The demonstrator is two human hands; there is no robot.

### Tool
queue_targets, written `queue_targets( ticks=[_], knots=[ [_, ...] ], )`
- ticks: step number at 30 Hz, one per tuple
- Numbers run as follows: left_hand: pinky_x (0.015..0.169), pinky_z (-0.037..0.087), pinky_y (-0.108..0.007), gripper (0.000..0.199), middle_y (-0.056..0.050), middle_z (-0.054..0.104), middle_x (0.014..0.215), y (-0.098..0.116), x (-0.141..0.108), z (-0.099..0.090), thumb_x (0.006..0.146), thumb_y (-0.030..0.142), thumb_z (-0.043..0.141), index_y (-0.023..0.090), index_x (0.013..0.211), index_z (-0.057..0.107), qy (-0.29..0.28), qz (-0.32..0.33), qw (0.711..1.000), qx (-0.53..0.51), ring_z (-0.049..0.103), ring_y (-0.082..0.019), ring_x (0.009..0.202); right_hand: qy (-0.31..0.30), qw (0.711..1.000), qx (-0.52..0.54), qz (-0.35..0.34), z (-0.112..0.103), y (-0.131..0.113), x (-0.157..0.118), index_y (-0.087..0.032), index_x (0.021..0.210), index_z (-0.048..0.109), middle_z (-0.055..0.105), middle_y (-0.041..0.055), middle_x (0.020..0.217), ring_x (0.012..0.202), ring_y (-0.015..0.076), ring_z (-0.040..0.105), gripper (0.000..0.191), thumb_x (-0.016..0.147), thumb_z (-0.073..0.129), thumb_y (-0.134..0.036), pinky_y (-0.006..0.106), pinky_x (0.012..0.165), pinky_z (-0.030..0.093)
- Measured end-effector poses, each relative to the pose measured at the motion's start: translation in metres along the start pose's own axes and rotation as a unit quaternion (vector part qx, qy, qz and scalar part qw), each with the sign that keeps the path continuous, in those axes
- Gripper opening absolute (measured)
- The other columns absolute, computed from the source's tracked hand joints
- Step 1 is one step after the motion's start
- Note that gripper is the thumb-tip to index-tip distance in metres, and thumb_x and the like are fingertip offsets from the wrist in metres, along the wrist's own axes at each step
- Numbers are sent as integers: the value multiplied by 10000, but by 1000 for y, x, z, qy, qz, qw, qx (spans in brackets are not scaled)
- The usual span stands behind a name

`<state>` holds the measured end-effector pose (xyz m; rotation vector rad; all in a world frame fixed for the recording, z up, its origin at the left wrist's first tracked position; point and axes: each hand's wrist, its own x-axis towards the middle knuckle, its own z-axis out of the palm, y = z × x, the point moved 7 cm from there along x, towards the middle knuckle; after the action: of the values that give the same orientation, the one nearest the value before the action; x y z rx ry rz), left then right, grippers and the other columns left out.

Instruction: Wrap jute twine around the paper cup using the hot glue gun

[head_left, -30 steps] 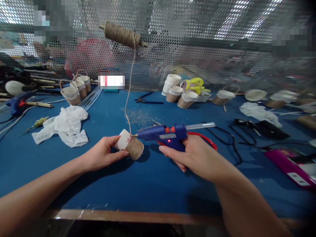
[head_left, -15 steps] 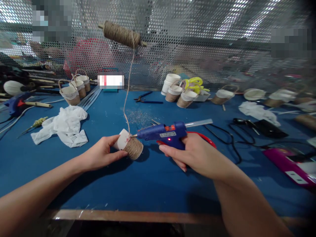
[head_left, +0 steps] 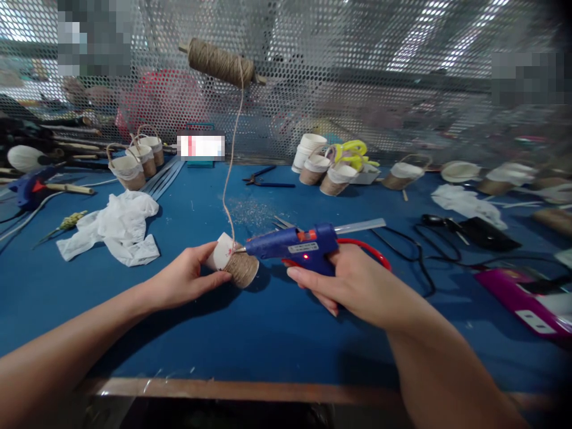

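Observation:
My left hand (head_left: 190, 274) grips a small white paper cup (head_left: 220, 252) lying tilted on its side, part of its wall wrapped in brown twine (head_left: 243, 269). In my right hand (head_left: 346, 277) is a blue hot glue gun (head_left: 292, 245) with a red light lit and a clear glue stick (head_left: 361, 226) sticking out of its back. Its metal nozzle touches or almost touches the cup at the edge of the twine. From that spot a strand of twine (head_left: 230, 173) runs up to a twine spool (head_left: 221, 62) on a stick.
Twine-wrapped cups with handles (head_left: 129, 173) stand at the back left, and more cups (head_left: 337, 179) at the back right. Pliers (head_left: 268, 179), crumpled white cloth (head_left: 116, 226), scissors (head_left: 283, 222) and a purple power strip (head_left: 518, 298) lie around. A perforated metal screen (head_left: 286, 101) rises behind.
The glue gun has shifted very slightly left and down, its nozzle moving a little along the cup. My left hand and the cup look almost unmoved.

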<state>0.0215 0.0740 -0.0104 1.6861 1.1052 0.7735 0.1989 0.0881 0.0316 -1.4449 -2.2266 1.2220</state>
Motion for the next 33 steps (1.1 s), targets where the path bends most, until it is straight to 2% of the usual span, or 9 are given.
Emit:
queue_targets(
  ticks=[9, 18, 24, 29, 33],
  knots=[
    [900, 448, -336, 371, -97, 645, 1106, 2, 0, 1, 805, 260, 555, 122, 1146, 516, -8, 13, 999, -28, 588, -216, 996, -3, 1000, 5, 11, 7, -4, -2, -213, 438, 418, 436, -44, 341, 340, 84, 435, 418, 780, 525, -427, 216, 396, 393],
    [875, 461, -358, 351, -94, 661, 1043, -1, -1, 1, 799, 275, 554, 113, 1110, 532, -13, 0, 1000, 7, 596, -226, 961, 15, 1000, -16, -20, -4, -3, 3, -214, 404, 408, 484, -26, 365, 415, 100, 501, 469, 817, 487, -421, 243, 558, 450],
    [861, 470, -353, 341, -102, 660, 1054, 1, -2, 0, 802, 283, 548, 113, 1097, 537, -17, 7, 1000, 21, 606, -220, 944, 12, 1000, -10, -9, -4, 2, 9, -205, 479, 483, 501, -36, 378, 422, 100, 500, 402, 821, 492, -414, 242, 557, 446],
    [858, 471, -349, 305, -98, 663, 1042, 3, -1, -1, 806, 285, 542, 116, 1059, 549, -15, 17, 999, 41, 605, -222, 941, 16, 1000, -13, -10, -6, 2, 8, -206, 472, 485, 509, -30, 381, 426, 104, 507, 404, 813, 500, -421, 244, 553, 447],
    [869, 465, -348, 357, -93, 660, 1051, 1, -1, -1, 804, 303, 549, 116, 1108, 533, -12, 8, 999, 37, 594, -230, 968, 10, 1000, -14, -9, -6, 1, 6, -203, 479, 489, 503, -29, 379, 419, 104, 496, 409, 817, 492, -432, 247, 550, 444]
  ],
)
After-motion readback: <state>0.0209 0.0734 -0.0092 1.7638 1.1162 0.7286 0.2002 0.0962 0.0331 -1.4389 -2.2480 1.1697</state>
